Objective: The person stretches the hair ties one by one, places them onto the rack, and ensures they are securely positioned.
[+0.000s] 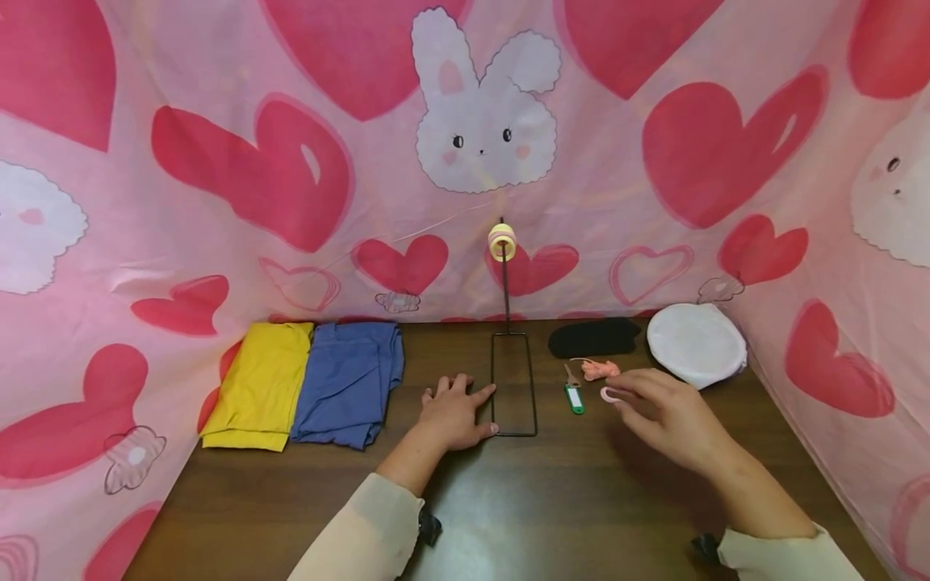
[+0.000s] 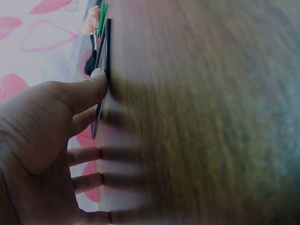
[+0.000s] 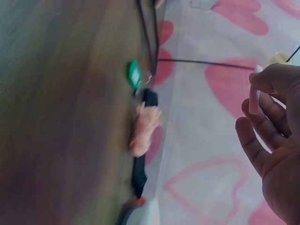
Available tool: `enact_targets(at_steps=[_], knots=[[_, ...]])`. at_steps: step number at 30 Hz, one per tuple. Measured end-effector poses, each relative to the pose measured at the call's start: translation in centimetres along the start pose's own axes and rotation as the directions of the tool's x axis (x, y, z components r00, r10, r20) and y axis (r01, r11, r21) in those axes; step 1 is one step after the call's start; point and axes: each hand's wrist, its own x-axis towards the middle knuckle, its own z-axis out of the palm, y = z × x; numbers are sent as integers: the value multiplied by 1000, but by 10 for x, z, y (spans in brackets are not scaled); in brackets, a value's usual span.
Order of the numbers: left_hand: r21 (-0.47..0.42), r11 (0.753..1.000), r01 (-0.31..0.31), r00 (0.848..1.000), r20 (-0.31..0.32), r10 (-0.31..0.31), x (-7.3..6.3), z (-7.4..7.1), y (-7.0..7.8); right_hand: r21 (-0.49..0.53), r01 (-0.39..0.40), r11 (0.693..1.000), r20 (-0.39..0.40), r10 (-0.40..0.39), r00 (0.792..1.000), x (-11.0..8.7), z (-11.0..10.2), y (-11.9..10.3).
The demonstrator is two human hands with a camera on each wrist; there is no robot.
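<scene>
My left hand (image 1: 452, 413) rests with spread fingers on the table, its thumb and index fingertip at the near-left side of the black wire stand (image 1: 534, 387). In the left wrist view the thumb (image 2: 89, 91) presses down on the base wire. From the base a thin upright rises, with several yellow and pink rings (image 1: 502, 242) threaded near its top. To the right of the stand, my right hand (image 1: 676, 415) pinches a pale pink ring (image 3: 254, 98) between thumb and fingers, raised above the table.
A key with a green tag (image 1: 574, 399) and a bundle of orange-pink cord (image 1: 600, 369) lie near the right hand. Behind them are a black flat pouch (image 1: 594, 337) and a white round item (image 1: 696, 343). Folded yellow (image 1: 257, 387) and blue cloths (image 1: 347, 383) lie at left.
</scene>
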Motion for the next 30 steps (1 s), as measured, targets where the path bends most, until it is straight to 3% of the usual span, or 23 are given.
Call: enact_targets(at_steps=[9, 30], knots=[[10, 1000, -3, 1000, -4, 3, 1, 2, -1, 52, 150, 987, -97, -145, 985, 33, 9, -17], [-5, 1000, 1, 1000, -3, -1, 0, 0, 0, 80, 221, 972, -129, -210, 969, 97, 2, -60]])
